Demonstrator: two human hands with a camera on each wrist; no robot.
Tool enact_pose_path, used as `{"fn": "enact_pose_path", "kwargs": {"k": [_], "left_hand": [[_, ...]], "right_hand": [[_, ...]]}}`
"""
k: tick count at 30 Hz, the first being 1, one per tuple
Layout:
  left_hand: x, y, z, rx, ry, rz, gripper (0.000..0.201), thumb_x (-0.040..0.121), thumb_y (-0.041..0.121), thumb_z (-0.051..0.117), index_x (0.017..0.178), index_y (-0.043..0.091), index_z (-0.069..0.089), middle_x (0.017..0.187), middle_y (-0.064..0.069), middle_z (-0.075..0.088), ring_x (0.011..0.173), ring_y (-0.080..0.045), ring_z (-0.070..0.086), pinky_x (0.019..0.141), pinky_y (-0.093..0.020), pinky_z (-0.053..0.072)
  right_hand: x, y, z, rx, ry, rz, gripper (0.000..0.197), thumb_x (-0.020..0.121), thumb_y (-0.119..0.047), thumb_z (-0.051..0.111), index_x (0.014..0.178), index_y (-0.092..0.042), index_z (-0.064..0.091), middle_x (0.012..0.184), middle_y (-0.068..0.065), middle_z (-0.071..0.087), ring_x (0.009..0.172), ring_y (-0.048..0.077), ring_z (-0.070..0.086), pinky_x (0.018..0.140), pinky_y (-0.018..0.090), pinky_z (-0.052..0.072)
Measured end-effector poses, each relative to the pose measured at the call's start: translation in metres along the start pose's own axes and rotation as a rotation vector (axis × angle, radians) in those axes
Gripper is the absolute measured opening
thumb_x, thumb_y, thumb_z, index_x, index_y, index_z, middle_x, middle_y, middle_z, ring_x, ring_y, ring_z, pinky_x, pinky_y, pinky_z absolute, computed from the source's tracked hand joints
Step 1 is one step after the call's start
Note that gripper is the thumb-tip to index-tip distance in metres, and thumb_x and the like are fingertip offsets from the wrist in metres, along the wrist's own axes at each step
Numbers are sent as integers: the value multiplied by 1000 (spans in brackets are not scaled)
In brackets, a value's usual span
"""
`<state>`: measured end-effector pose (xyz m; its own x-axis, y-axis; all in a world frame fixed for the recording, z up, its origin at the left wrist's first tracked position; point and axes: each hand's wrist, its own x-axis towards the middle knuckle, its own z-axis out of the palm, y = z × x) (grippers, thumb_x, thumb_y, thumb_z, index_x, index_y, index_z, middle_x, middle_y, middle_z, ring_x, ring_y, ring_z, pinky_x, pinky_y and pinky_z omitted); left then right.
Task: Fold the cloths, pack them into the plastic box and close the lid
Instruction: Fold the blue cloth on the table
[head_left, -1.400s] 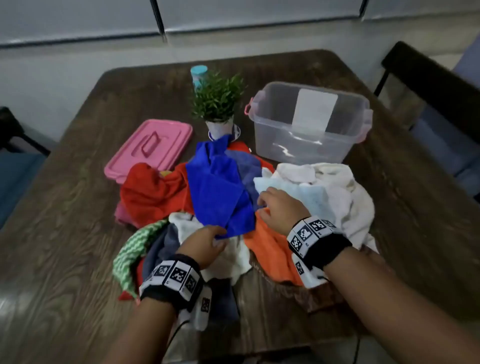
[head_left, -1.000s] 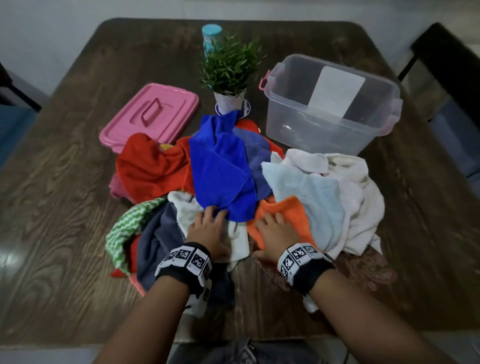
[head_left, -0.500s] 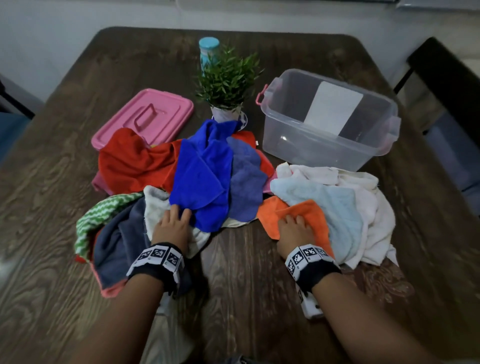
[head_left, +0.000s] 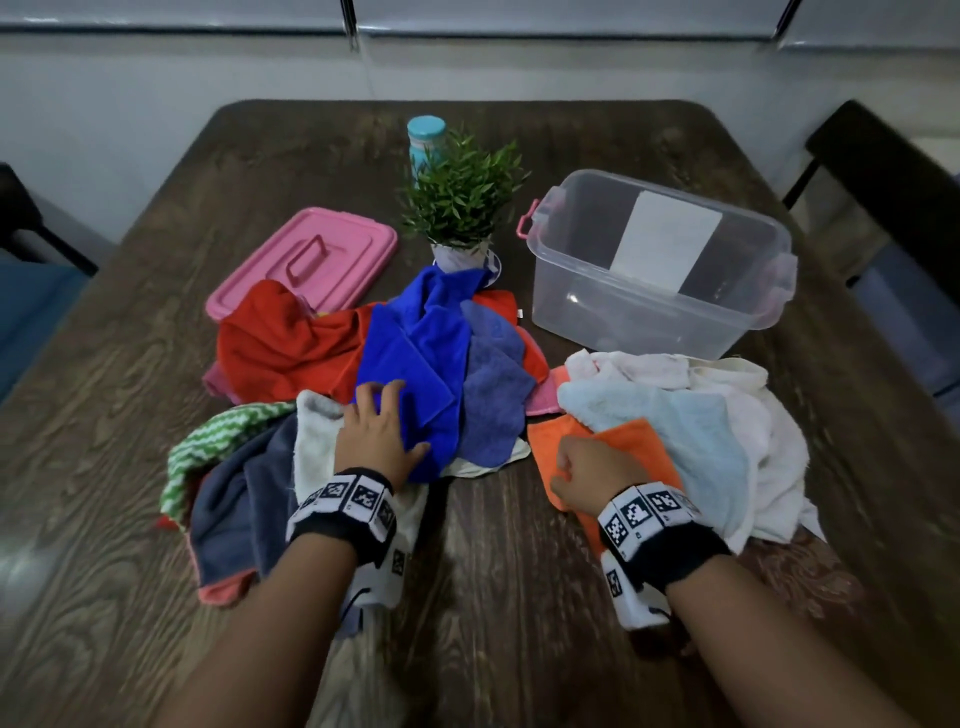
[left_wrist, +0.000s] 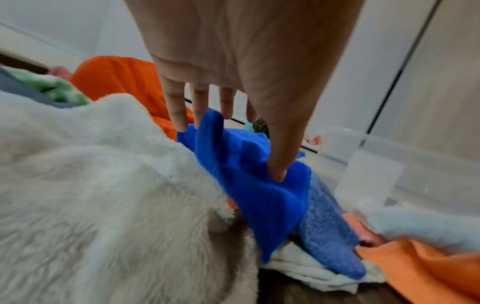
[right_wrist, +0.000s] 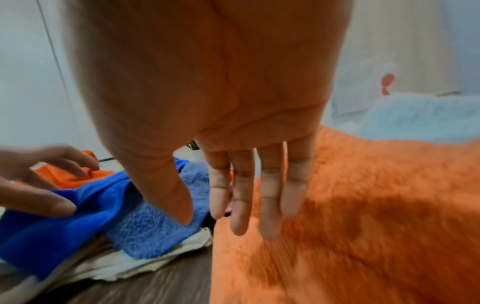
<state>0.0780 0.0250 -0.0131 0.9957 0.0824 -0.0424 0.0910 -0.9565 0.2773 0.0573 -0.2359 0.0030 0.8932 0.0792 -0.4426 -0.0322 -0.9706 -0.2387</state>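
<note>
Cloths are heaped unfolded mid-table; none is folded or packed yet. The plastic box (head_left: 660, 270) stands open and bare of cloths at the far right, and the pink lid (head_left: 304, 260) lies flat at the far left, partly under the red cloth (head_left: 283, 343).

The left hand (head_left: 376, 436) is laid flat, fingers spread and straight, across the white cloth (head_left: 317, 431) and the royal blue cloth (head_left: 415, 353); in the left wrist view the thumb is pressed onto the blue fabric. Nothing is gripped.

The right hand (head_left: 589, 470) rests over the orange cloth (head_left: 628, 441). It looks fisted from the head view, but its fingers (right_wrist: 270, 205) are seen straight and close together from the wrist view, so it is taken as flat on the cloth, not clutching.

Step judged: one cloth is being singled out for folding. The orange cloth is best drawn clear onto bare table (head_left: 493, 571) near the front edge, then spread flat and corners matched before folding. The light blue cloth (head_left: 696, 431) overlaps it and may be dragged along. The potted plant (head_left: 462, 208) should be avoided.
</note>
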Motion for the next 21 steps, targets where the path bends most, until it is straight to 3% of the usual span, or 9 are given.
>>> {"fn": "enact_pose_path", "kwargs": {"k": [2, 5, 9, 12, 15, 18, 19, 21], "left_hand": [[7, 1, 0, 92, -99, -27, 72, 78, 33, 73, 139, 20, 37, 137, -12, 35, 116, -38, 43, 98, -42, 38], [17, -2, -5, 41, -122, -53, 36, 90, 22, 57, 125, 15, 52, 127, -12, 47, 112, -38, 47, 91, -44, 42], [19, 9, -26, -217, 77, 59, 17, 93, 16, 53, 101, 5, 63, 101, -18, 57, 92, -40, 58, 79, -45, 46], [8, 28, -51, -387, 205, 114, 16, 95, 14, 51, 103, 6, 62, 101, -15, 64, 93, -34, 61, 77, -39, 43], [-7, 50, -75, -570, 225, 206, 14, 96, 21, 49, 93, 13, 61, 86, -6, 66, 85, -22, 61, 70, -29, 38], [-21, 74, -98, -759, 159, 346, 23, 95, 17, 46, 73, 25, 44, 63, 9, 47, 61, 2, 46, 61, -19, 33], [-25, 81, -104, -782, 145, 387, 23, 95, 16, 44, 73, 25, 43, 63, 10, 45, 61, 4, 44, 61, -16, 33], [-31, 90, -110, -769, 122, 456, 14, 94, 21, 40, 82, 24, 47, 71, 11, 48, 68, 1, 46, 67, -20, 37]], "right_hand": [[-3, -6, -6, 55, 59, -72, 10, 86, -30, 55, 94, -23, 53, 102, 2, 63, 97, 26, 61, 83, 36, 49], [-9, -13, -16, 150, 150, -183, 6, 86, -27, 54, 84, -28, 49, 96, -2, 63, 90, 21, 60, 79, 34, 48], [-16, -21, -33, 233, 247, -287, 6, 89, -25, 55, 93, -20, 56, 98, -3, 62, 82, 15, 55, 78, 33, 47], [-18, -30, -42, 324, 365, -378, 11, 88, -18, 57, 99, -18, 57, 101, -4, 58, 86, 17, 58, 81, 40, 49], [-23, -44, -52, 404, 507, -496, 29, 89, -15, 58, 117, -18, 53, 118, -4, 53, 99, 14, 56, 87, 37, 49], [-30, -59, -66, 617, 630, -599, 57, 86, -16, 61, 139, -18, 38, 139, -1, 44, 122, 10, 49, 100, 26, 44], [-33, -64, -70, 684, 642, -623, 66, 85, -18, 61, 143, -18, 32, 145, 0, 40, 129, 11, 45, 104, 24, 40], [-39, -71, -77, 754, 626, -630, 77, 81, -18, 61, 149, -17, 23, 151, 1, 35, 136, 8, 37, 109, 20, 34]]}}
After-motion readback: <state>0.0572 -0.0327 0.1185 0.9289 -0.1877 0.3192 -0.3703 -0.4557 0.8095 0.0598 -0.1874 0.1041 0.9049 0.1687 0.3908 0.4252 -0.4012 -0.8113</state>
